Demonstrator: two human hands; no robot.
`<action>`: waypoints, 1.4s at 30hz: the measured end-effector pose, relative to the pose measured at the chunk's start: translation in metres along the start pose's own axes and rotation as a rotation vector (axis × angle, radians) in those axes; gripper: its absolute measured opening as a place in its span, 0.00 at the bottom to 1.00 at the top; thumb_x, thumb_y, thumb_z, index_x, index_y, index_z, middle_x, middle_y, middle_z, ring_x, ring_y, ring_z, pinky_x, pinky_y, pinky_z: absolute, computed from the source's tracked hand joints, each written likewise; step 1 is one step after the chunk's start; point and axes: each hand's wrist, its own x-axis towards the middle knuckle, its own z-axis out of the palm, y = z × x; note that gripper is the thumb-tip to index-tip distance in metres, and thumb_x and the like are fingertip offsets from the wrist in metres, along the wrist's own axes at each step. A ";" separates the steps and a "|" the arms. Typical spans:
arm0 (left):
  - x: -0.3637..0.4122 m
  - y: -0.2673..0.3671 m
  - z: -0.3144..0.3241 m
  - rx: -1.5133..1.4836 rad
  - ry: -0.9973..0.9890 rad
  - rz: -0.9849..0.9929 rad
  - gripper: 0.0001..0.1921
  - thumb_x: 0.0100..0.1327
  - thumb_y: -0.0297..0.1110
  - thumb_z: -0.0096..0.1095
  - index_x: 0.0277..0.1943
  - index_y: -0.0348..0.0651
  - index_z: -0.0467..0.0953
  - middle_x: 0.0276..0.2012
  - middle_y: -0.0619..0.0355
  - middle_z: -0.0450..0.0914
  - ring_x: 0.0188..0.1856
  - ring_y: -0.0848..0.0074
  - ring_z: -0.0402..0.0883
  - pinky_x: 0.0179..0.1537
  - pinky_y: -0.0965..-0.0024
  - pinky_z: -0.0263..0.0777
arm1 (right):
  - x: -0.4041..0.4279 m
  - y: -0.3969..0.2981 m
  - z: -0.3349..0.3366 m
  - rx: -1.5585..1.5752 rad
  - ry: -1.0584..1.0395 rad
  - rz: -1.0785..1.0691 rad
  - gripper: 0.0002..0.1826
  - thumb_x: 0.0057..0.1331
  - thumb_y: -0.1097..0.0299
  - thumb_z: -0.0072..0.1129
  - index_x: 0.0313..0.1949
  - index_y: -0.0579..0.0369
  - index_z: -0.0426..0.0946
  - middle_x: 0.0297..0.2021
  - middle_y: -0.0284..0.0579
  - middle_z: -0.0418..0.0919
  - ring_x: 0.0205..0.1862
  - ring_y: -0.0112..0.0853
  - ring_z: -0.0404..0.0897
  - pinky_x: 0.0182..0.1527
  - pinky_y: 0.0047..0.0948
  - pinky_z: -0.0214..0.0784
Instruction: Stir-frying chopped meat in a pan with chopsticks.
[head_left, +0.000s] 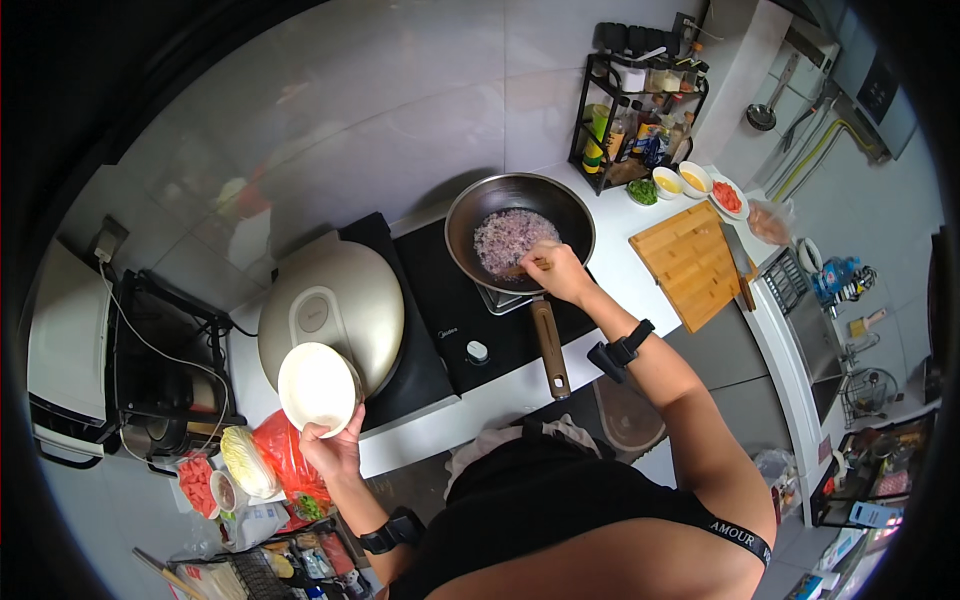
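My left hand (335, 448) grips a white bowl (315, 384) by its rim, tipped so that its pale inside faces me. The bowl is held over the front of a round, champagne-coloured electric appliance with a lid (300, 270). Above the wok, my right hand (556, 271) has its fingers closed around a brown, wood-like utensil (516, 270), mostly hidden by the fingers. Chopped purple-and-white pieces, apparently onion (514, 232), cover the bottom of the dark wok (574, 217). The wok rests on a black Midea cooktop (427, 300), its brown handle (551, 349) pointing towards me.
To the right lie a bamboo cutting board (679, 259) and a kitchen knife (736, 251). Behind the board are bowls of yellow liquid (667, 182), chopped greens (643, 192) and a plate of red pieces (726, 196). A black spice rack (600, 124) stands against the wall. Napa cabbage (249, 463) sits left.
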 end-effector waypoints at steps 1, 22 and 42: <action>0.001 0.000 0.000 0.002 -0.007 -0.002 0.38 0.42 0.26 0.46 0.63 0.34 0.56 0.55 0.37 0.69 0.50 0.40 0.75 0.44 0.44 0.78 | -0.002 0.005 -0.001 -0.045 0.010 0.023 0.07 0.57 0.70 0.61 0.28 0.62 0.79 0.29 0.51 0.78 0.34 0.46 0.79 0.39 0.36 0.71; -0.005 -0.007 0.005 0.027 -0.061 -0.029 0.39 0.41 0.26 0.46 0.64 0.34 0.55 0.55 0.36 0.69 0.50 0.40 0.75 0.45 0.46 0.79 | -0.014 -0.012 -0.002 -0.009 0.079 0.040 0.07 0.56 0.69 0.63 0.28 0.62 0.79 0.30 0.52 0.78 0.32 0.45 0.79 0.38 0.34 0.71; -0.008 -0.007 0.006 0.020 -0.050 -0.043 0.40 0.40 0.27 0.47 0.63 0.33 0.56 0.54 0.35 0.70 0.48 0.38 0.75 0.43 0.47 0.80 | 0.007 -0.012 0.014 0.072 0.080 0.084 0.08 0.59 0.68 0.58 0.32 0.59 0.80 0.33 0.53 0.78 0.38 0.46 0.79 0.43 0.36 0.71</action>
